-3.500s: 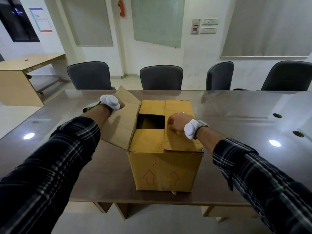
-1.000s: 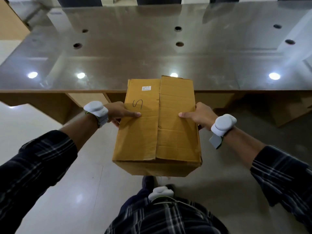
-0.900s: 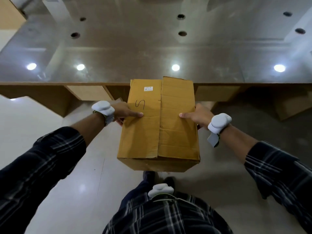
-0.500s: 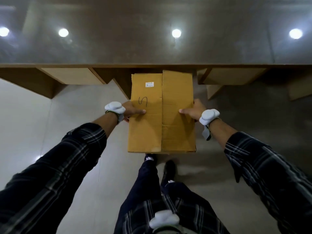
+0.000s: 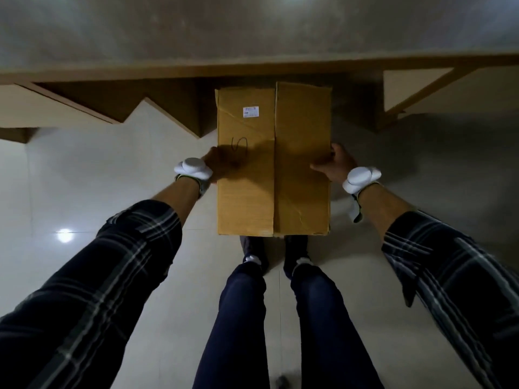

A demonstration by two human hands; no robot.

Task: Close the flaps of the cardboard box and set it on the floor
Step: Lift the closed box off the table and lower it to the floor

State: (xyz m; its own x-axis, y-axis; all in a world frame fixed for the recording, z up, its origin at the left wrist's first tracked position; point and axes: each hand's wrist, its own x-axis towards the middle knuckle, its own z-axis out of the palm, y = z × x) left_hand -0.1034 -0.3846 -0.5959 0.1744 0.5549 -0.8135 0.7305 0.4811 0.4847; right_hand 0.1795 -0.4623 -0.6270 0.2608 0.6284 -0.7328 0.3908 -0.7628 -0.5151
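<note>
The brown cardboard box (image 5: pixel 273 175) has both top flaps folded shut, with a handwritten "S" and a small white label on the left flap. It is down low over the pale floor, just ahead of my feet; whether it touches the floor I cannot tell. My left hand (image 5: pixel 222 165) grips its left side with the thumb lying on the left flap. On the opposite side my right hand (image 5: pixel 332 164) grips the box, thumb over the right flap's edge. Both wrists carry white bands.
The table's front edge (image 5: pixel 252 70) runs across the view above the box, with wooden supports (image 5: pixel 126 108) under it at left and right. My legs and dark shoes (image 5: pixel 252 248) stand right behind the box. Glossy floor tiles (image 5: pixel 84 178) spread to both sides.
The left flap was closed, then both hands took the box off the table and lowered it in front of my legs. My view has tilted downward.
</note>
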